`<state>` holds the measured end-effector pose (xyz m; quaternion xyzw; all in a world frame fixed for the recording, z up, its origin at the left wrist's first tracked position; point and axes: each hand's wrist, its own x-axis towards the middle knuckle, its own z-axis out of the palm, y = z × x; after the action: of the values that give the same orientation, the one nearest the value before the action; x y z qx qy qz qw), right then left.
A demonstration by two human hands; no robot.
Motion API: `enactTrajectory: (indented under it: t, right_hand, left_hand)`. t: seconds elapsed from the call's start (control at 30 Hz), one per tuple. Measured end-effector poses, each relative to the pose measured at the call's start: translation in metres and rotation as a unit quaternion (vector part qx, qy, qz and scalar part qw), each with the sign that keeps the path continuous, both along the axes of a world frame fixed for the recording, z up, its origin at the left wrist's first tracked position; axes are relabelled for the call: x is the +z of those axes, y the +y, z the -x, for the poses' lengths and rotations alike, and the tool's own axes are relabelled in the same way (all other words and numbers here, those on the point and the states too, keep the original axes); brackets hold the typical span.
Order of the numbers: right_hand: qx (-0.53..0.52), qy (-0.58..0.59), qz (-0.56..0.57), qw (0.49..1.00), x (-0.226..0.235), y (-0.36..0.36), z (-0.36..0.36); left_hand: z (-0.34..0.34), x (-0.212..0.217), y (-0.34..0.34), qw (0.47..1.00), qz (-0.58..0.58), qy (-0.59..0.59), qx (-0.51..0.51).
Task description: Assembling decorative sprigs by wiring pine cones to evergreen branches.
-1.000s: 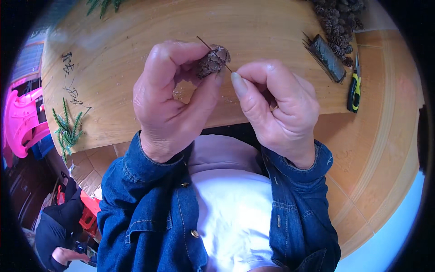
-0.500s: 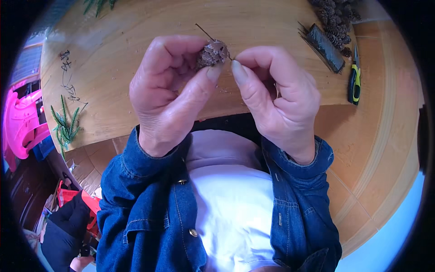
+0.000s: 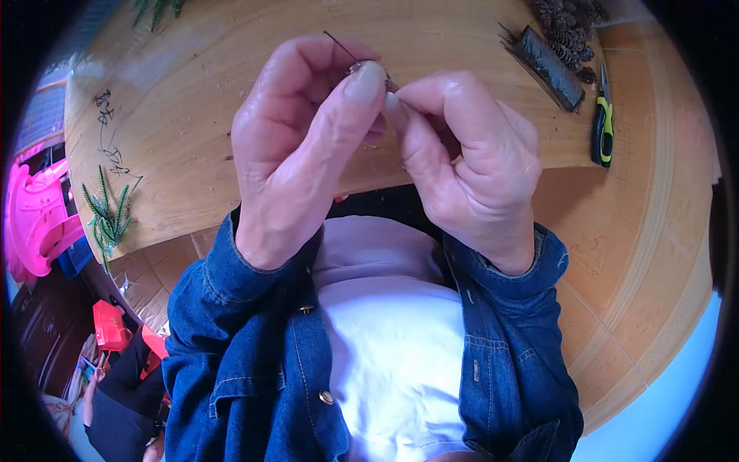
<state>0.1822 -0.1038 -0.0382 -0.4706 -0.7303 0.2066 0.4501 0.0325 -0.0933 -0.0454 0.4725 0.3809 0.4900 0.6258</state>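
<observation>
My left hand (image 3: pixel 296 146) is closed on a small brown pine cone, its thumb laid across it so that only slivers of the cone show. A thin dark wire (image 3: pixel 339 46) sticks out past the fingers at the upper left of the cone. Close against the cone's other side, my right hand (image 3: pixel 477 158) pinches between thumb and forefinger. The wire end it grips is now mostly hidden by the fingertips. Both hands are raised over the near edge of the wooden table (image 3: pixel 208 115).
At the right lie a bundle of dark wires in a wrapper (image 3: pixel 550 69), several pine cones (image 3: pixel 566 35) and yellow-green-handled pliers (image 3: pixel 604 135). Green sprigs (image 3: pixel 109 215) and bent dark wires (image 3: pixel 113 135) lie left. Beyond are a pink plastic chair (image 3: pixel 38 215) and another person (image 3: pixel 127 408).
My left thumb has slid up over the pine cone and covers most of it. The right fingertips have come in against the cone. The other person at lower left has shifted.
</observation>
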Motion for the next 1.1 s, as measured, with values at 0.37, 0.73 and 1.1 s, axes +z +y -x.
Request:
enactTrajectory:
  t: [0.37,0.73,1.1]
  right_hand:
    - [0.013,0.020,0.015,1.000,-0.004,-0.008,-0.006]
    - [0.070,-0.003,-0.009,0.997,0.001,-0.009,-0.022]
    - [0.182,-0.144,0.046,0.972,0.044,-0.005,-0.051]
  left_hand:
    - [0.001,-0.009,0.006,0.986,0.090,-0.140,-0.020]
    - [0.006,-0.007,0.006,0.968,0.159,-0.163,-0.102]
    - [0.001,0.001,0.000,0.968,0.136,-0.057,-0.206]
